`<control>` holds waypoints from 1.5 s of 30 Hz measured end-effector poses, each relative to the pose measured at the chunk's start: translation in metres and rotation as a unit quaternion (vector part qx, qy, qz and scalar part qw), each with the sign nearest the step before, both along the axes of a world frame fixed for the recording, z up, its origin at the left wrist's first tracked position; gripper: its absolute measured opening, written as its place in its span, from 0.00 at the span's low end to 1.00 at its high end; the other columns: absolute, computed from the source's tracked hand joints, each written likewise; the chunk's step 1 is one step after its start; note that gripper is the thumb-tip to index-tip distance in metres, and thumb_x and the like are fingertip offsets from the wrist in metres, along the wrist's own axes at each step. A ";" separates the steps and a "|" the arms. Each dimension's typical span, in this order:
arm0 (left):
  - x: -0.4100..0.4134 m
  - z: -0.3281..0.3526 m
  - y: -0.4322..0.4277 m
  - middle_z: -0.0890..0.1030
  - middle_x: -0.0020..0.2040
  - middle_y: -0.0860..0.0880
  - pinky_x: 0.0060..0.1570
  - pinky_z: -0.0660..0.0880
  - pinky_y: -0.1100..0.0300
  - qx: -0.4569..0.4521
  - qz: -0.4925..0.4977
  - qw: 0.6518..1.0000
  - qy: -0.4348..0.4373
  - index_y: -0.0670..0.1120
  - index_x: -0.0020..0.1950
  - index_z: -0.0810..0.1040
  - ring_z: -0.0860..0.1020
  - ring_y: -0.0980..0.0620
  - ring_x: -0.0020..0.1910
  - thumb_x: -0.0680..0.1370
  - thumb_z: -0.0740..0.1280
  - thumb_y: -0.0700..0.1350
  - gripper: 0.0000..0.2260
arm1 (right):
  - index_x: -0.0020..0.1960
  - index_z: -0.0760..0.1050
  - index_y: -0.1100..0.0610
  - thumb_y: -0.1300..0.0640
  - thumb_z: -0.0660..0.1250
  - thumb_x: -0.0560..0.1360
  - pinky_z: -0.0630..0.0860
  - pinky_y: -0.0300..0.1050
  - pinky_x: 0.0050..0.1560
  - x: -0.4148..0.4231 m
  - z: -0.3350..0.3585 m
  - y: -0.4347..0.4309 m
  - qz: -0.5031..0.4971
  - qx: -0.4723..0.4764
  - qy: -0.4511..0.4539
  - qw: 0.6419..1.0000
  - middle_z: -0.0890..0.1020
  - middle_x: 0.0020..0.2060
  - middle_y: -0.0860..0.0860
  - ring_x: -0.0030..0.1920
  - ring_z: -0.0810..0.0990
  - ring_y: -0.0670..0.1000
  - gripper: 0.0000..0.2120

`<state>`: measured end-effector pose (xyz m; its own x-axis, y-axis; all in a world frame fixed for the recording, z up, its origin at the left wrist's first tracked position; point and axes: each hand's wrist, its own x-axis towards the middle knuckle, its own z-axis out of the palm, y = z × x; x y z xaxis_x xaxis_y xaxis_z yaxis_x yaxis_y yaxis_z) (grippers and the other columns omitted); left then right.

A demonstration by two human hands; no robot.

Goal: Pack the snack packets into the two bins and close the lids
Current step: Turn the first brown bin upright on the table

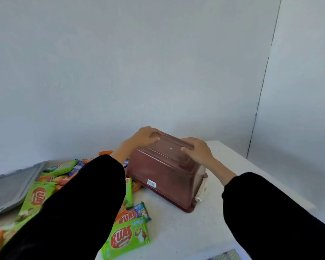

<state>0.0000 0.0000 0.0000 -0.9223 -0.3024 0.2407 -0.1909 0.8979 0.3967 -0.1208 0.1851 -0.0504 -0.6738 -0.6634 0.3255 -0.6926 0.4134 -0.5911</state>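
Note:
A brown translucent bin (167, 173) stands upside down and slightly tilted on the white table (186, 233), its wide rim and a white latch (201, 188) at the bottom. My left hand (144, 137) curls over the far left corner of its upturned base. My right hand (197, 150) grips the right edge of that base, fingers across the top. Snack packets lie in a heap to the bin's left: a green one (128, 239) nearest me, a blue one (139, 212) behind it, a large green one (38, 197) farther left. My left sleeve hides part of the heap.
A grey plastic lid or bin (8, 188) lies at the far left edge, partly cut off. Pale walls meet in a corner close behind the table. The table's right edge runs diagonally past the bin. A patterned surface (225, 256) shows at the bottom edge.

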 end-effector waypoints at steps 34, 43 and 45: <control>-0.027 -0.001 0.078 0.74 0.56 0.38 0.56 0.68 0.52 -0.021 0.160 0.987 -0.015 0.52 0.71 0.67 0.72 0.44 0.55 0.76 0.62 0.58 0.24 | 0.68 0.69 0.46 0.50 0.64 0.76 0.54 0.49 0.75 -0.045 -0.005 0.086 0.027 -0.123 -0.192 0.973 0.57 0.71 0.60 0.73 0.53 0.57 0.20; -0.003 -0.024 0.189 0.74 0.66 0.40 0.59 0.67 0.57 0.049 0.239 0.970 0.016 0.48 0.70 0.69 0.73 0.43 0.63 0.76 0.65 0.54 0.24 | 0.66 0.72 0.47 0.51 0.66 0.74 0.58 0.43 0.71 -0.069 -0.004 0.158 0.126 -0.056 -0.166 0.977 0.67 0.68 0.54 0.71 0.59 0.51 0.20; 0.001 -0.031 0.205 0.73 0.67 0.41 0.61 0.66 0.56 0.053 0.258 0.965 0.006 0.47 0.70 0.68 0.72 0.43 0.65 0.76 0.65 0.54 0.24 | 0.65 0.73 0.48 0.52 0.67 0.74 0.60 0.44 0.72 -0.070 -0.008 0.167 0.148 -0.044 -0.169 0.974 0.69 0.68 0.54 0.71 0.62 0.52 0.20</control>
<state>0.0013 0.2047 -0.0309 -0.6399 -0.7436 0.1939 -0.5957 0.6394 0.4862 -0.1906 0.3524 -0.0586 -0.5363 -0.8241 0.1823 -0.5338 0.1639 -0.8296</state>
